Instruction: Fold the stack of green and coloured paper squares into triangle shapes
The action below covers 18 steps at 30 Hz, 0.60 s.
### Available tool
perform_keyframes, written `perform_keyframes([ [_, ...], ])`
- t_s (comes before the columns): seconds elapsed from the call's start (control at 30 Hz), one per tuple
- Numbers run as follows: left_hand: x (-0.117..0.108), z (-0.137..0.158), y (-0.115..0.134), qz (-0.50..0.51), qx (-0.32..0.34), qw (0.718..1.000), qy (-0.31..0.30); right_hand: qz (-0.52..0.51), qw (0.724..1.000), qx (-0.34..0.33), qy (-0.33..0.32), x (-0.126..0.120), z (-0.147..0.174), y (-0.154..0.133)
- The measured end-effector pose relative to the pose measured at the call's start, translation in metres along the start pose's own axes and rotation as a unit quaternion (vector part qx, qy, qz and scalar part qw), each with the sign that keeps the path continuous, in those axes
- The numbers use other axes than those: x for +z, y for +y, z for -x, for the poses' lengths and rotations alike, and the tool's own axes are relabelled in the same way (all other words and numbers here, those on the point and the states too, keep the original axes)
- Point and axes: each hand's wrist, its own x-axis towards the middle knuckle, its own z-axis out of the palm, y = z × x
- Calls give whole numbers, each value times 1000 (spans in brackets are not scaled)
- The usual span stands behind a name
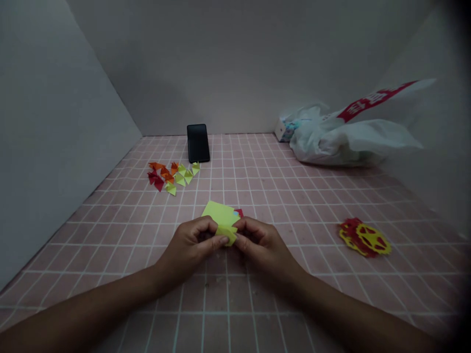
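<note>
Between both hands is a small piece of folded yellow paper, held up just above the table. My left hand pinches its left side between thumb and fingers. Its right edge is gripped by the thumb and fingertips of my right hand. Right behind the hands lies a stack of square paper sheets, yellow-green on top, with a bit of red and light blue showing at its right edge. Farther back on the left are several small folded paper figures in red, orange and yellow.
A black phone lies near the back wall. White plastic bags and a tissue box occupy the back right. Red and yellow star-patterned cutouts are piled at the right on the pink checked tablecloth. Pale walls enclose the table.
</note>
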Motion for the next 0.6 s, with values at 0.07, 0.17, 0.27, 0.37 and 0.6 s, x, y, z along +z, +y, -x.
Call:
perform_keyframes([
  [0.07, 0, 0, 1, -7, 6, 1000, -8, -1, 1000, -5, -4, 0, 0, 0],
  [0.17, -1, 0, 1, -9, 15, 1000, -22, -1, 1000, -8, -12, 0, -1, 0],
  [0.27, -2, 0, 1, 9, 13, 1000, -21, 10, 1000, -4, -16, -1, -1, 0],
  [0.37, -3, -1, 1, 18, 15, 1000, -15, 15, 1000, -5, -19, -1, 0, 0],
  [0.6, -3, -3, 2, 27, 31, 999, -13, 24, 999, -8, -26, -2, -1, 1],
])
